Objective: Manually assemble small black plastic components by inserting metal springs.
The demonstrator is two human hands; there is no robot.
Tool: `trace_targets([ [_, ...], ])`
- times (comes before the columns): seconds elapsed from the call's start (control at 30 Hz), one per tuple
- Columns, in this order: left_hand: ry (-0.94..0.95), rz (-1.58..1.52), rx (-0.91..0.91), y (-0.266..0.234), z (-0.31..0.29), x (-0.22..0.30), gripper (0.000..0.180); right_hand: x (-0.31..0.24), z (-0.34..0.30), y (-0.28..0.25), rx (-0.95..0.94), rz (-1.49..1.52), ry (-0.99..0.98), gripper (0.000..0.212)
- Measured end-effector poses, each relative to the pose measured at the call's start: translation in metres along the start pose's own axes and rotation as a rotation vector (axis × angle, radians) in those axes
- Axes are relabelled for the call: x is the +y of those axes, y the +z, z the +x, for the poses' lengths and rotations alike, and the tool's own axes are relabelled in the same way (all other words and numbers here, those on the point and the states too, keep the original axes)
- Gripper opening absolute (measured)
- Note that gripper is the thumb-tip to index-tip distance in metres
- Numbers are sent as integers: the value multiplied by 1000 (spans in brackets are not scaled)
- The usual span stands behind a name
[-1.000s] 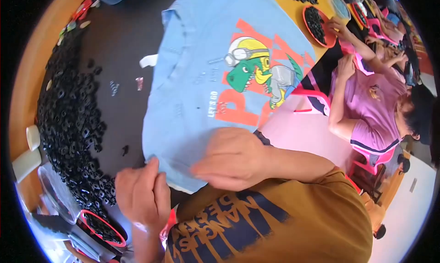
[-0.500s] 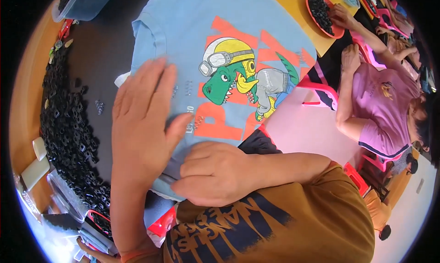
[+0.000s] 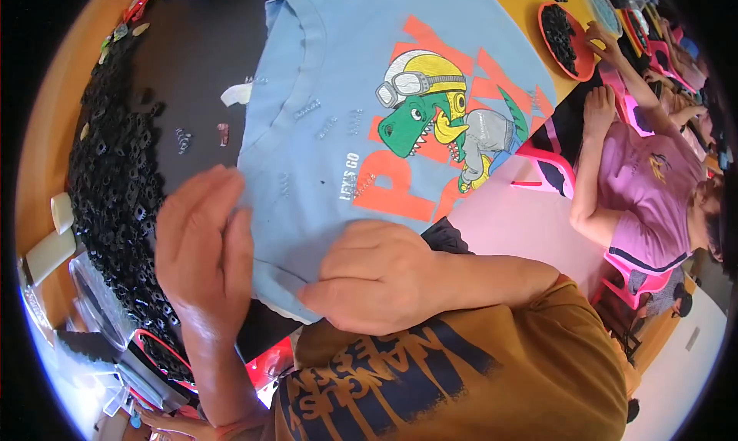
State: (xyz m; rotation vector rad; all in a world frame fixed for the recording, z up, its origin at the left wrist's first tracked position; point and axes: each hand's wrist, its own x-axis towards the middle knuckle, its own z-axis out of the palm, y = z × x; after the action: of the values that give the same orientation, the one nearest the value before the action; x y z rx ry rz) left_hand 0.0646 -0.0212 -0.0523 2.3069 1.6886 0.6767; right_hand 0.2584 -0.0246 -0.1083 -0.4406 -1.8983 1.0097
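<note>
A light blue T-shirt (image 3: 307, 210) with a cartoon dinosaur print lies spread over the dark table. Several small metal coil springs (image 3: 355, 122) are scattered on it, near the neckline and the lettering. My left hand (image 3: 201, 249) is at the shirt's left edge, its fingers loosely bent with the thumb apart and nothing visible in them. My right hand (image 3: 377, 276) rests closed on the near part of the shirt, beside a fold; its curled fingers hide whatever they hold. Another spring (image 3: 183, 141) lies on the table, next to a small reddish-brown piece (image 3: 223, 134).
A long heap of small black plastic parts (image 3: 115, 187) lines the table's left side. At the far right, a person in a purple shirt (image 3: 649, 183) reaches to a red bowl (image 3: 547, 37) of black pieces. A pink chair (image 3: 550, 168) stands this side of that person.
My left hand has drawn back off the shirt toward its left edge, and its flat fingers have bent. My right hand stays closed on the shirt. The view has shifted slightly.
</note>
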Motion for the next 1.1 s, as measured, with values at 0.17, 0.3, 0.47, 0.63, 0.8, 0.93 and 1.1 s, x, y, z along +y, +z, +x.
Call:
trace_targets([
  [0.17,72,20,155,8,52,-8,20,1,0,0,-3,-19,13,23],
  [0.3,218,219,112,26,70,-32,12,0,7,3,-69,-24,-19,21],
  [0.47,208,232,108,39,68,-39,10,-5,2,5,-106,-73,73,21],
  [0.63,69,-7,257,16,48,-29,9,-7,8,6,-134,-57,84,21],
  [0.8,-233,-405,272,-25,-27,4,12,-21,17,0,-123,165,371,11],
  [0.93,-258,-299,400,-28,-94,10,18,-24,68,4,-184,-131,197,10],
  [1.1,-319,-286,435,-18,-142,12,22,17,136,63,-242,-435,-225,16],
])
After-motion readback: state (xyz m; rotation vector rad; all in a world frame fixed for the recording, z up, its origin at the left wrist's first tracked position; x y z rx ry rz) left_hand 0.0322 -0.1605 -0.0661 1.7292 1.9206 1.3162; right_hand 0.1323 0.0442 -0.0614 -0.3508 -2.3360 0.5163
